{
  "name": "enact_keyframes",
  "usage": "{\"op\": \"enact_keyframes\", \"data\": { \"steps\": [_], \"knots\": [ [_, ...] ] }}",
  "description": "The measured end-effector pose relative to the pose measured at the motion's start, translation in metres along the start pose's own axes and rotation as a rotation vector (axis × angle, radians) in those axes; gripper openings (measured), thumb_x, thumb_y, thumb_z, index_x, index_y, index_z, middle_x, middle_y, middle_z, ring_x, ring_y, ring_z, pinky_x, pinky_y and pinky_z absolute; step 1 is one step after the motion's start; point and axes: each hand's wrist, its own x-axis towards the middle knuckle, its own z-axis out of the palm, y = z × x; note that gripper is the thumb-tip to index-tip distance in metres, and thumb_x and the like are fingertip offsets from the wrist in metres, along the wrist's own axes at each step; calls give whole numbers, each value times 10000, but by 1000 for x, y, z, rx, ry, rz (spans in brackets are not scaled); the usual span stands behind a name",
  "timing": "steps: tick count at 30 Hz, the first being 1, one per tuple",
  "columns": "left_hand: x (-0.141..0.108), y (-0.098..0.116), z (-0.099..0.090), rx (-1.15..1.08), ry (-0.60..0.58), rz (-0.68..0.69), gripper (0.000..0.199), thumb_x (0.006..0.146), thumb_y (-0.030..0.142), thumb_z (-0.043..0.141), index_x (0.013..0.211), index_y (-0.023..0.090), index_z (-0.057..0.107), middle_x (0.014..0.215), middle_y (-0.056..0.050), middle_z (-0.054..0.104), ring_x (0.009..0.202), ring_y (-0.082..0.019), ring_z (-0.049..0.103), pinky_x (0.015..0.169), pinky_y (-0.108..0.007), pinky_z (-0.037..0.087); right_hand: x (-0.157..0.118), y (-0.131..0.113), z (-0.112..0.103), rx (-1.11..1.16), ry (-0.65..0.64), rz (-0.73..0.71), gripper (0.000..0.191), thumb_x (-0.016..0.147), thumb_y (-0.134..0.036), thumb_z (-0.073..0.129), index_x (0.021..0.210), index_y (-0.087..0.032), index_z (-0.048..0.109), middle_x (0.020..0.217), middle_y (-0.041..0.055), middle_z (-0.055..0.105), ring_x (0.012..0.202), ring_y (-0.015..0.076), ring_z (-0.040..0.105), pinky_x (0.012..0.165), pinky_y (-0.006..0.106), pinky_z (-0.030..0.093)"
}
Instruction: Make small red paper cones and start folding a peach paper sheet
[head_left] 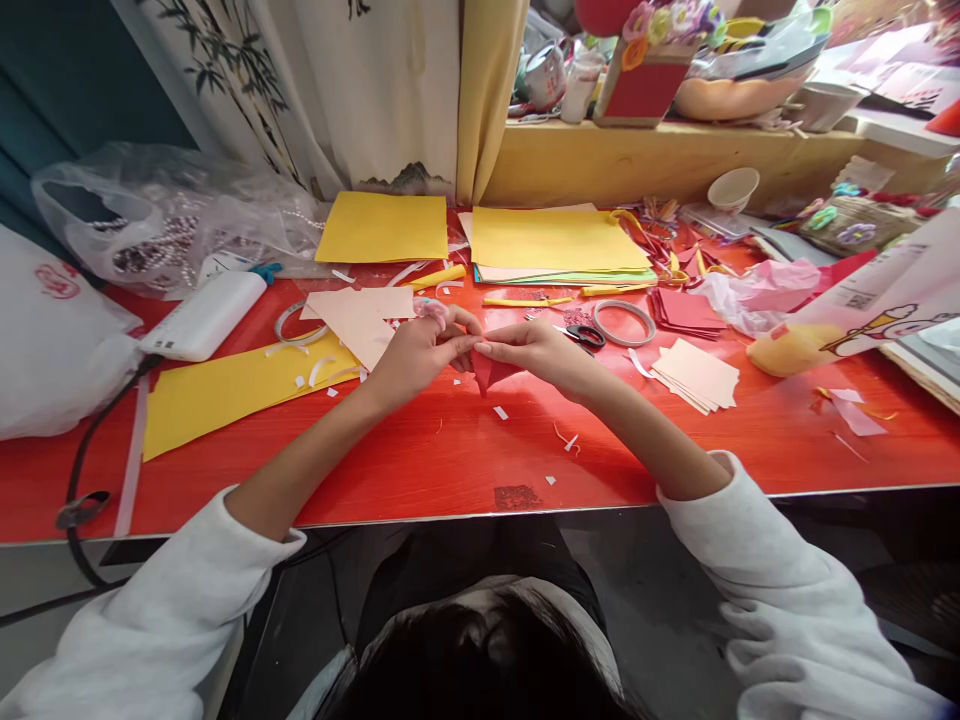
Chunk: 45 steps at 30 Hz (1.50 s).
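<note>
As both hands (414, 352) (538, 350) pinch red paper (491, 373), mostly open tabletop (420, 450) stretches to the near edge (450, 519).

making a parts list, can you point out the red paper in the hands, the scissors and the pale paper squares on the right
Red paper (489, 374): head view, on its lower part
Scissors (579, 332): head view, on the black handle
Pale paper squares (697, 374): head view, on the upper sheets
</note>
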Motion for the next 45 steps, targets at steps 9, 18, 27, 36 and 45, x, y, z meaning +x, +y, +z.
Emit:
{"op": "enact_keyframes", "data": {
  "steps": [9, 18, 27, 36, 45],
  "knots": [
    [1, 0, 0, -8, 27, -88, 276, 833, 424, 597, 826, 150, 562, 680, 5, 619, 617, -128, 652, 652, -263, 551, 2, 5, 5, -97, 1, -45, 464, 775, -562, 633, 793, -103, 699, 657, 15, 579, 645, 131, 515, 596, 255, 376],
    [-1, -2, 0, 235, 35, 42, 218, 859, 361, 559, 810, 152, 597, 725, 2, 598, 627, -96, 574, 660, -226, 475, 1, 7, 4, 71, -140, 97, 408, 826, -510, 596, 867, -115, 691, 728, 32, 603, 667, 121, 517, 644, 254, 419],
    [4, -4, -4, 30, 2, -141, 400, 806, 524, 599, 714, 135, 598, 636, -15, 606, 560, -105, 593, 603, -238, 491, 4, 8, 6, -252, -27, -39, 363, 886, -398, 496, 622, -150, 480, 594, -37, 318, 562, 79, 283, 537, 250, 244],
    [-1, -1, 0, 356, 76, -34, 332, 881, 405, 523, 667, 164, 603, 564, 10, 584, 568, -105, 554, 655, -244, 432, 1, 7, 4, -3, -214, 77, 396, 821, -513, 597, 711, -134, 572, 608, -37, 404, 562, 81, 350, 547, 249, 282],
    [2, -3, -2, 175, -13, -29, 276, 815, 426, 609, 788, 151, 614, 699, 0, 593, 609, -99, 543, 623, -234, 433, 0, 3, 4, 113, -139, 137, 273, 771, -391, 681, 829, -125, 689, 721, 18, 644, 675, 130, 589, 690, 272, 460]
  ]
}}
